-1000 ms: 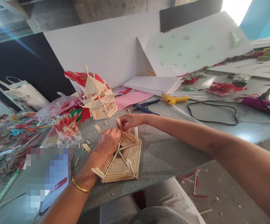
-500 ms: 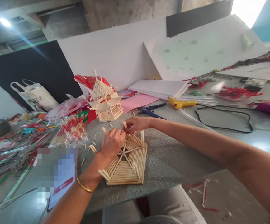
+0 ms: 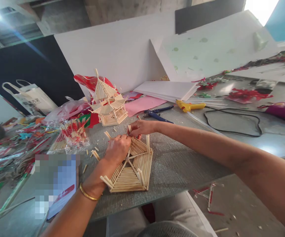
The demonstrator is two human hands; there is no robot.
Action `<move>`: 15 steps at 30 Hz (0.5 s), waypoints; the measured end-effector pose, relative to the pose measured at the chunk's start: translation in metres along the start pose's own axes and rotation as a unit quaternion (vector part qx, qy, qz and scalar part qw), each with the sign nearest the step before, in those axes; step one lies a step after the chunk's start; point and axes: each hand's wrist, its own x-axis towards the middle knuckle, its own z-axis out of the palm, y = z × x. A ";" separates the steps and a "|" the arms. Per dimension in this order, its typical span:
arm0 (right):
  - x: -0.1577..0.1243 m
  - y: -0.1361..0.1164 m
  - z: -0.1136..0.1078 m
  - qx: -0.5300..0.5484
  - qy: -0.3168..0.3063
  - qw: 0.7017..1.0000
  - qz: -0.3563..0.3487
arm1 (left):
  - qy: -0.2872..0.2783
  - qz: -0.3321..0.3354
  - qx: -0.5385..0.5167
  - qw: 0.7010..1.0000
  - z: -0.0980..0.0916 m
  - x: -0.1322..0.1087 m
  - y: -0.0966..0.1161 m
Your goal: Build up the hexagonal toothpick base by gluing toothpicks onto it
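A six-sided wooden stick frame lies on the table before me, with short posts at its corners and spokes meeting in the middle. At its far edge, my right hand pinches a short wooden stick that stands upright. My left hand reaches over the frame's left side, its fingers curled in beside that same corner. Whatever those fingers grip is hidden. Just beyond stands a tiered stick pagoda with a pointed roof.
Blue pliers and a yellow glue gun with a black cord lie behind my right arm. A bag of red-marked sticks and a phone are on the left. Stick scraps dot the grey table.
The whole view has shifted slightly, so things sit a little higher and further left. Both hands stay at the frame's far corner, with barely any movement.
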 end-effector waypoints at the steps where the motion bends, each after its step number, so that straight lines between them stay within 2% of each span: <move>1: 0.000 0.000 0.000 0.000 0.000 1.000 -0.001 | -0.001 0.001 -0.001 1.000 0.000 0.000 0.000; 10: 0.005 0.004 0.000 0.013 -0.001 1.000 0.001 | -0.014 -0.011 0.001 1.000 -0.007 0.001 0.000; 15: 0.004 0.005 0.000 0.019 -0.010 1.000 -0.008 | -0.006 -0.013 0.003 1.000 -0.004 0.002 -0.003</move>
